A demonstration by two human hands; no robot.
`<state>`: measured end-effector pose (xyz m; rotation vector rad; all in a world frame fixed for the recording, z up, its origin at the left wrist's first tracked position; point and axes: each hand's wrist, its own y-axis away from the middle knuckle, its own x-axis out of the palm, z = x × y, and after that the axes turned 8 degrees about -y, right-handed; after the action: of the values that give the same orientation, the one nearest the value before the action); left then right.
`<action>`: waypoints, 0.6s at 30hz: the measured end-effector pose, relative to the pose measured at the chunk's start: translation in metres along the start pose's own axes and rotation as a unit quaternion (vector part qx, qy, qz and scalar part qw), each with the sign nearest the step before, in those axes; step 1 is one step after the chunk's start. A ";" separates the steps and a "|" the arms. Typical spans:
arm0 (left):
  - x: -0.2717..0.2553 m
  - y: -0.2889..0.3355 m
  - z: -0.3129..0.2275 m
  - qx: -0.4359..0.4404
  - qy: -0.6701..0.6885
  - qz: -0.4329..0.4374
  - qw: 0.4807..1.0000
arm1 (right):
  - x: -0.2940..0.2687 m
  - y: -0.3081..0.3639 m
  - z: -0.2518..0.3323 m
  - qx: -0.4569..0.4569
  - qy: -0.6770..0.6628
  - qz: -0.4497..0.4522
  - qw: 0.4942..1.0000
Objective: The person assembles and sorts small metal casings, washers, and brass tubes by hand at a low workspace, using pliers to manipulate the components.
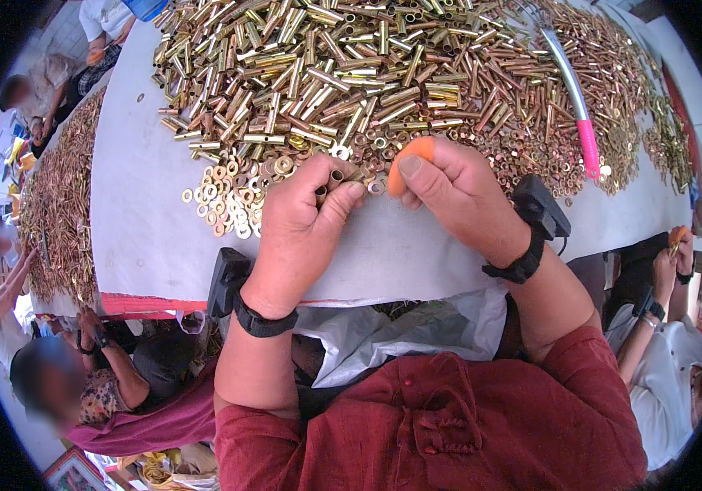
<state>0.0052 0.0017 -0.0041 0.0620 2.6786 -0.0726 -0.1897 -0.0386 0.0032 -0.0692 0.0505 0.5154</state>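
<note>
My left hand [302,214] is closed round metal tubes [335,176]; two open tube ends show between the thumb and fingers. My right hand [459,190] is beside it, thumb pressed against a finger wearing an orange finger cover [413,152]. Anything inside that pinch is hidden. Just beyond both hands lies a big heap of brassy tubes [310,74]. Flat washers [232,196] are spread left of my left hand. A mass of small nuts [523,151] lies beyond and right of my right hand.
A small rake [576,98] with a pink grip rests on the heap at right. The pale table's [155,254] near edge has a white plastic sheet [416,331] hanging below it. Co-workers sit at left and right; another tube-covered table [65,196] stands at left.
</note>
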 end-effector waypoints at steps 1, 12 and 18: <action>0.000 0.000 0.001 0.000 0.000 0.000 1.000 | 0.002 0.000 -0.001 -0.002 -0.043 -0.026 0.999; -0.014 0.007 -0.009 0.118 -0.001 0.308 0.944 | -0.095 -0.004 0.017 -0.007 0.321 -0.156 0.934; -0.005 0.003 -0.002 -0.020 0.119 0.191 0.974 | -0.098 -0.004 -0.014 -0.129 0.530 -0.108 0.831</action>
<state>0.0088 0.0046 0.0001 0.6063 2.8511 0.1182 -0.2732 -0.0908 -0.0042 -0.6212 1.0587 0.1980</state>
